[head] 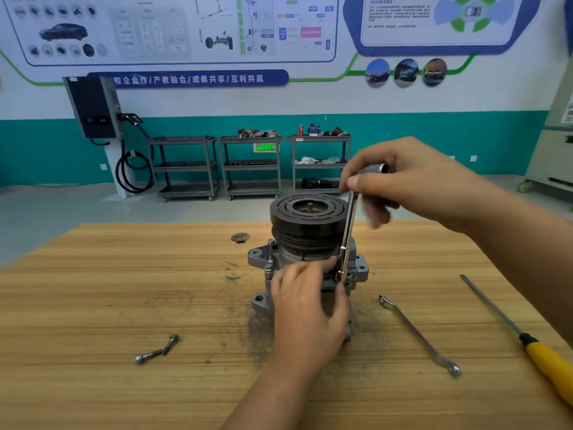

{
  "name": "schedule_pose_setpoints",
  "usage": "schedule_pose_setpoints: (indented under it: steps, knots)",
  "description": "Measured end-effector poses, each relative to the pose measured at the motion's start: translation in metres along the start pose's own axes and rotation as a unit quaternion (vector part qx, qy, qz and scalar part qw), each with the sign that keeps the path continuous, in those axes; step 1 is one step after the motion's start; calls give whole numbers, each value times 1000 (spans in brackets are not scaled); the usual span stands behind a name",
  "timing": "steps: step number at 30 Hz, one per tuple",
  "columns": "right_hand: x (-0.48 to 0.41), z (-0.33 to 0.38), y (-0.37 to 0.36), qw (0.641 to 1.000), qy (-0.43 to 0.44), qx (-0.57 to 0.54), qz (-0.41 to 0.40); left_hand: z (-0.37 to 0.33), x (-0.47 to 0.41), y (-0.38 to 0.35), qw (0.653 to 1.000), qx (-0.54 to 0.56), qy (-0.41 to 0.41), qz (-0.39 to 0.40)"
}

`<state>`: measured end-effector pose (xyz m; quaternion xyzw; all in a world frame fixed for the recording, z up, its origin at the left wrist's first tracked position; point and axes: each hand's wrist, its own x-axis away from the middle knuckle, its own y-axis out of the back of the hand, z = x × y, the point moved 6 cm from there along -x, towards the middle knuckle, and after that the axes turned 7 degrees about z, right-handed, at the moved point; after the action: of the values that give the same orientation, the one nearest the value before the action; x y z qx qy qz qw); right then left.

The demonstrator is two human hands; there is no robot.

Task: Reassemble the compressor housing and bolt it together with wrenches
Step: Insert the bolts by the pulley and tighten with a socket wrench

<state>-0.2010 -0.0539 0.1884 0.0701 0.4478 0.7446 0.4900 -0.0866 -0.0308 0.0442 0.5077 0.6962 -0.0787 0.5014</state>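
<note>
Head view. Compressor (313, 265) stands upright at the middle of the tabletop (124, 290), black pulley (310, 209) on top, grey flanged housing below.

- Right hand (403, 181): grip closed round the top end of a long socket wrench (348, 225). The shaft runs straight down beside the pulley to the flange on the right side of the housing. Held vertical, I judge, so the socket sits square on a bolt head there; the bolt itself is hidden.
- Left hand (307, 308): grip wrapped round the near side of the housing, fingertips just beside the wrench's lower end. Likely bracing the body against the turning and guiding the socket.
- Step in hand, as I read it: running down one housing bolt.

Around:
- Two loose bolts (158, 349) lie touching near the front left of the tabletop, probably waiting their turn.
- Spanner (418, 335) lies on a slant right of the compressor, apart from it.
- Yellow-handled screwdriver (527, 339) lies by the right edge.
- Small hole (240, 238) in the wood towards the far edge.
- Grey carts (251, 166) along the back wall.

In the way: the pulley rim overhangs close to the shaft, leaving little room for the wrench to tilt.
</note>
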Motion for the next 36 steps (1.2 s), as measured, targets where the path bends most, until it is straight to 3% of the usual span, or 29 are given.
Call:
schedule_pose_setpoints:
  steps: [4,7,15,24,30,32,36]
  knots:
    - [-2,-5,-6,977,-15,-154,145,2,0,1,1000,16,14,8]
    - [-4,-4,0,979,2,-121,161,2,0,-1,999,15,16,24]
    - [-19,15,0,999,-12,38,29,1,-1,0,999,-5,1,37]
    - [-33,3,-3,993,-108,22,-33,-1,-1,1,999,-29,-31,30]
    - [-27,-12,-3,976,-143,-164,-4,3,2,4,1000,1,-23,-6]
    - [-22,-17,-2,960,-139,-241,22,13,2,10,999,23,19,-33]
    - [-13,-23,-4,926,-74,-356,98,40,-3,16,983,133,127,1]
